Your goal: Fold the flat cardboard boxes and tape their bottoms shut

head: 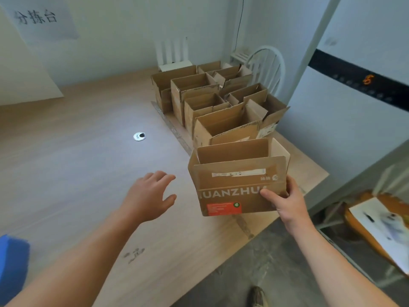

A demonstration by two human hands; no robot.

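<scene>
An opened-up brown cardboard box point(234, 185) with white lettering and a red label stands upright at the near end of a row of boxes on the wooden table point(77, 165). My right hand point(285, 202) grips its near right corner, thumb on the front face. My left hand point(150, 196) hovers over the table just left of the box, fingers spread and relaxed, holding nothing. Several other erected boxes point(208, 100) with open top flaps stand in rows behind it toward the wall.
A round silver cable grommet point(139, 136) sits in the tabletop. A blue object point(12, 260) lies at the near left edge. A white chair point(267, 67) and a white appliance point(354, 100) stand to the right. Grey floor lies below the table's near right edge.
</scene>
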